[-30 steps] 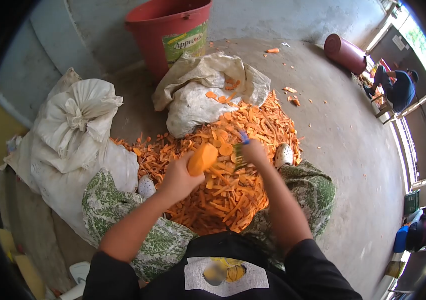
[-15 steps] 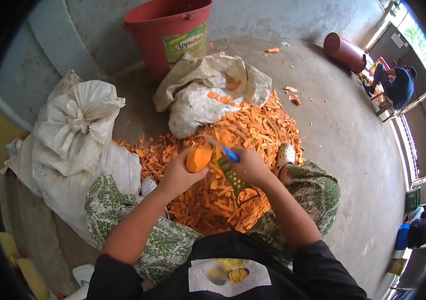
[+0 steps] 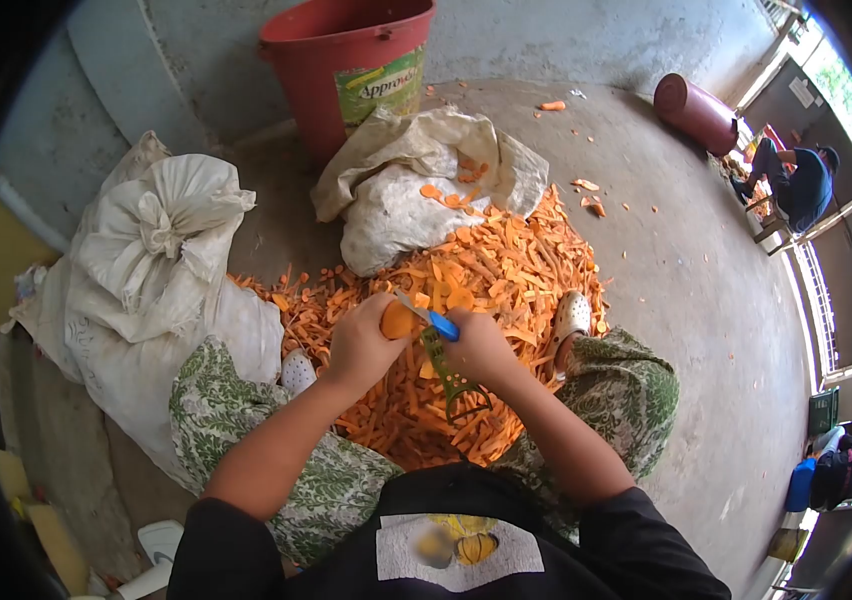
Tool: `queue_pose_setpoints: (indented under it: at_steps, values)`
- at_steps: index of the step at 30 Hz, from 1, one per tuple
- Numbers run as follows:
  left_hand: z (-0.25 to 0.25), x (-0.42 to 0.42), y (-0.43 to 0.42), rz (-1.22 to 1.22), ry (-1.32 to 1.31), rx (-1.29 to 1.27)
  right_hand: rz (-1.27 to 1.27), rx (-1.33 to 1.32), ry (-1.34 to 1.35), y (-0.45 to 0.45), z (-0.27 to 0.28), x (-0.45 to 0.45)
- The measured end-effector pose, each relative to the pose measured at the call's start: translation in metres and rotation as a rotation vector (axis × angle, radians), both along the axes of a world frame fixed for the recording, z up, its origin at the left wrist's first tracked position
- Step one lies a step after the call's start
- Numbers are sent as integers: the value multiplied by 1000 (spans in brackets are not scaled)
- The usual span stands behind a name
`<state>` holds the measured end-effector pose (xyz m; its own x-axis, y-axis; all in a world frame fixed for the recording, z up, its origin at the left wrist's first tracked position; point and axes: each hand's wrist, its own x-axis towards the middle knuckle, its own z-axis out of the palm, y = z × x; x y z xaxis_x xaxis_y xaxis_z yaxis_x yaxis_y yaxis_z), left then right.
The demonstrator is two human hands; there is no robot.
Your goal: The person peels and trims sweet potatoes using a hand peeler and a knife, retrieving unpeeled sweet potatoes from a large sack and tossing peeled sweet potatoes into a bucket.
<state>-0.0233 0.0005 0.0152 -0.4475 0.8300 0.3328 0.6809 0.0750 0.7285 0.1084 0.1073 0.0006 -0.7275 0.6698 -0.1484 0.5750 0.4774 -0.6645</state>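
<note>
Wrapped round a peeled orange vegetable (image 3: 398,321), my left hand (image 3: 364,345) is over the pile. My right hand (image 3: 476,347) grips a knife with a blue handle (image 3: 443,325); its blade lies at the top of the vegetable, beside a small orange piece. A green peeler-like tool (image 3: 452,372) hangs beneath the right hand, apparently held by it too. Below both hands spreads a large heap of orange peelings and slices (image 3: 516,270). A whitish sack (image 3: 396,220) with some slices on it lies at the heap's far edge.
Tied white sacks (image 3: 161,290) stand at the left. A red bin (image 3: 316,75) is by the wall, and a dark red barrel (image 3: 694,115) lies farther right. Another person (image 3: 808,190) sits at the far right. My shoes (image 3: 573,315) flank the heap.
The two hands have come closer together. The knife, blurred or angled away before, now has its blade at the vegetable. The green tool has shifted slightly left under the right hand.
</note>
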Motion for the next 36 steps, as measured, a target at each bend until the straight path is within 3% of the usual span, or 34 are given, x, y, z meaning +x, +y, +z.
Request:
queue_pose_setpoints:
  at_steps: [7, 9, 11, 13, 18, 19, 20, 21, 23, 25, 26, 28, 29, 30, 31, 33, 34, 35, 36]
  values:
    - [-24, -6, 4, 15, 104, 121, -7, -90, -101, 11, -9, -4]
    - [-16, -8, -1, -4, 248, 220, -202, -488, -230, 25, -21, -6]
    - [12, -10, -9, 22, 241, 251, -133, -195, -526, 69, -105, 20]
    - [18, -16, -10, 51, 218, 294, -136, -166, -532, 73, -129, 28]
    - [12, -17, -7, -15, 60, 12, -76, -157, -576, 67, -118, 20]
    - [12, -15, -6, -41, 55, -61, -72, -159, -577, 67, -98, 19]
    - [10, -14, -8, -77, 48, -293, -119, -140, -570, 67, -77, 20]
    - [4, -14, -11, -74, 51, -293, -169, -117, -557, 67, -57, 19]
    - [-19, -14, -19, -464, 120, -506, -154, -59, -534, 72, -38, 26]
    - [-33, -15, -26, -841, 318, -850, -186, -13, -248, 68, -3, 35]
    - [-24, -16, -25, -834, 325, -847, -217, 2, -242, 64, 18, 38]
    - [3, -25, -20, -1013, 588, -1144, -229, 6, -159, 60, 35, 47]
    - [11, -45, -9, -900, 625, -1119, -240, 10, -87, 59, 42, 51]
    - [45, -58, 12, -683, 831, -1126, -268, -51, -87, 58, 48, 53]
    - [86, -84, 35, -547, 887, -880, -267, -49, -84, 59, 49, 54]
    - [161, -127, 77, -9, 1151, -314, -265, -15, -126, 62, 46, 53]
    - [192, -166, 89, 12, 1164, 74, -263, -14, -121, 61, 45, 50]
    - [228, -181, 94, 335, 1415, 20, -262, 0, -121, 62, 45, 50]
    - [264, -164, 85, 418, 1290, -111, -262, 17, -121, 63, 46, 50]
